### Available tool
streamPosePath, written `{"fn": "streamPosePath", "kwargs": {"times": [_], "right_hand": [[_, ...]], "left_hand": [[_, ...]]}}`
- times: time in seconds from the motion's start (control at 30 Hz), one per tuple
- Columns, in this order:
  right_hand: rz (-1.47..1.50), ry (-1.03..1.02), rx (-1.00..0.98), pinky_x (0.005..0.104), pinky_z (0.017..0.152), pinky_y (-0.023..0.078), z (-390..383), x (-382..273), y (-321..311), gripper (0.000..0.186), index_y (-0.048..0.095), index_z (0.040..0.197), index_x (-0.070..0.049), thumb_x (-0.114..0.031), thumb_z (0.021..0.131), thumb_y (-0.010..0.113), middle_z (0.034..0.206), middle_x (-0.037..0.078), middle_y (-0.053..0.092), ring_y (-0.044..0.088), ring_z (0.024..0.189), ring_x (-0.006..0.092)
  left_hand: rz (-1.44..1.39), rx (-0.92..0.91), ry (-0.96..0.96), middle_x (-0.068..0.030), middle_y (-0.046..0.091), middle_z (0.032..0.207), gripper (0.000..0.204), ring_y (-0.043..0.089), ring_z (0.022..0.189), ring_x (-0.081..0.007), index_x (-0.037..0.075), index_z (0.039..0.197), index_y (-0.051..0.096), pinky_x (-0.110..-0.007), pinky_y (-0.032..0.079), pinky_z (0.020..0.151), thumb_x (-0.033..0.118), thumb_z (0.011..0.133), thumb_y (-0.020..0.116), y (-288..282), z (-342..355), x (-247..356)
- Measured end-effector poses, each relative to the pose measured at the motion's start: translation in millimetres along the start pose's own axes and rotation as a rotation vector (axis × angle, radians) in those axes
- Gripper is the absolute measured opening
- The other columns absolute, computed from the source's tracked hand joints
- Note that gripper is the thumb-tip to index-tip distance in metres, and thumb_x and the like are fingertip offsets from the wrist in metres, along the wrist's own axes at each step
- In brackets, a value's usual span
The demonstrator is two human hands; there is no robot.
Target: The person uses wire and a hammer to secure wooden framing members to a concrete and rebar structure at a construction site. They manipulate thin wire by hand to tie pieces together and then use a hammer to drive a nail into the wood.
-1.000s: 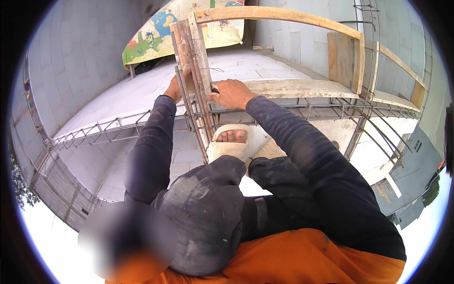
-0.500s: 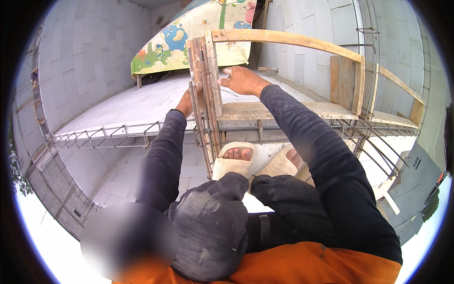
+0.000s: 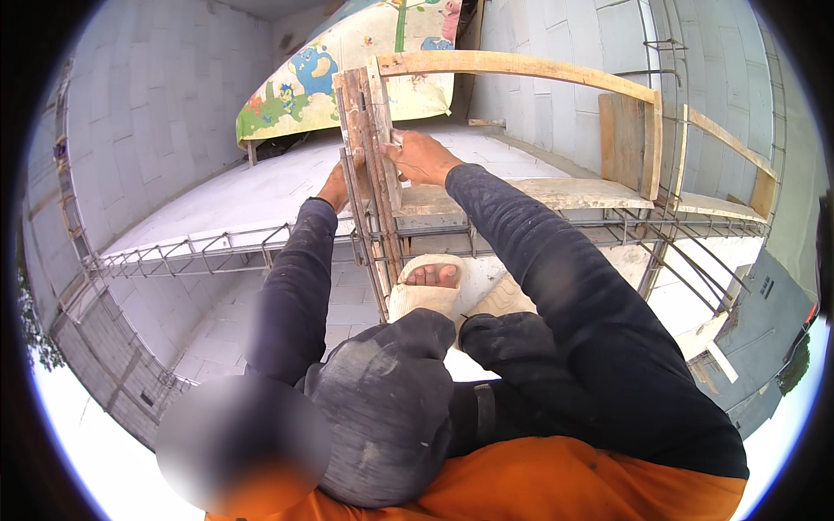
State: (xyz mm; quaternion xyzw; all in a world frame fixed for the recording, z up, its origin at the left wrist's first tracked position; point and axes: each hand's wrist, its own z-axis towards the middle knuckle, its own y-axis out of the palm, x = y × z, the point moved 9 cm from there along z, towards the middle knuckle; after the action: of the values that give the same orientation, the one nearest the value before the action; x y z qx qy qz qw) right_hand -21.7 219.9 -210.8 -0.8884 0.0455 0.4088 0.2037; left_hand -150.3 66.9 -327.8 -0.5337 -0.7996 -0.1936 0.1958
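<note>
Upright in front of me stands a bundle of narrow, rough brown boards [image 3: 354,113], with a paler wooden strip [image 3: 380,108] along its right side. My left hand [image 3: 334,186] is closed round the bundle's left side, its fingers partly hidden behind the wood. From the right, my right hand [image 3: 423,159] grips the pale strip's edge, thumb and fingers bent against it. A wooden frame joins the strip: a long top rail [image 3: 521,66] and a lower plank [image 3: 556,194]. Steel bars run behind and below the bundle.
A rebar cage [image 3: 200,249] crosses at wall height, with bar ends [image 3: 695,265] jutting out at right. My sandalled foot [image 3: 427,282] is close to the boards' base. Beyond hangs a colourful cartoon sheet [image 3: 300,82]. Pale block walls [image 3: 165,104] surround the drop at left.
My right hand has moved left and closed onto the pale strip; its fingers were more spread before. The left hand keeps its place on the boards. The view has shifted slightly.
</note>
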Motion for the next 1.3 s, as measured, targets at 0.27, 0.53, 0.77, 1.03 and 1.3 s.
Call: {"fn": "streamPosePath", "kwargs": {"times": [0.27,0.53,0.77,1.03,1.3], "right_hand": [[0.001,0.071,-0.013,0.0515,0.094,0.055,-8,15,-3,0.056,0.068,0.117,0.007,-0.046,0.108,0.052,0.1,0.03,0.074,0.073,0.103,0.0426],[-0.006,0.081,0.011,0.0519,0.097,0.054,-5,17,2,0.056,0.068,0.117,0.006,-0.047,0.106,0.054,0.109,0.03,0.074,0.072,0.107,0.0444],[0.134,0.15,-0.113,0.0493,0.095,0.056,-11,16,9,0.054,0.067,0.118,0.008,-0.043,0.106,0.056,0.104,0.029,0.075,0.076,0.094,0.0402],[-0.189,-0.019,0.052,0.0545,0.094,0.055,-10,10,9,0.047,0.07,0.111,0.008,-0.033,0.105,0.049,0.112,0.03,0.073,0.07,0.103,0.049],[-0.135,0.117,-0.222,0.0454,0.099,0.055,-24,4,-14,0.067,0.06,0.137,0.011,-0.049,0.106,0.053,0.115,0.031,0.073,0.077,0.095,0.0364]], "left_hand": [[0.006,0.052,-0.067,-0.0185,0.062,0.146,0.065,0.062,0.132,-0.0303,0.001,0.152,0.05,-0.045,0.049,0.112,0.053,0.112,0.046,38,-25,24],[0.049,-0.069,-0.03,-0.0164,0.068,0.131,0.053,0.069,0.113,-0.0289,0.002,0.145,0.054,-0.043,0.057,0.096,0.043,0.112,0.051,40,-19,29],[0.166,0.016,-0.049,-0.0116,0.073,0.12,0.046,0.073,0.098,-0.0228,0.002,0.137,0.061,-0.039,0.06,0.08,0.039,0.11,0.058,26,-29,22],[0.243,0.046,-0.011,-0.0114,0.072,0.127,0.052,0.07,0.112,-0.0217,-0.001,0.141,0.058,-0.039,0.057,0.096,0.04,0.11,0.059,13,-14,17],[0.416,0.051,0.111,-0.0125,0.075,0.118,0.047,0.071,0.103,-0.0205,-0.002,0.136,0.062,-0.036,0.058,0.089,0.038,0.11,0.057,1,-20,26]]}}
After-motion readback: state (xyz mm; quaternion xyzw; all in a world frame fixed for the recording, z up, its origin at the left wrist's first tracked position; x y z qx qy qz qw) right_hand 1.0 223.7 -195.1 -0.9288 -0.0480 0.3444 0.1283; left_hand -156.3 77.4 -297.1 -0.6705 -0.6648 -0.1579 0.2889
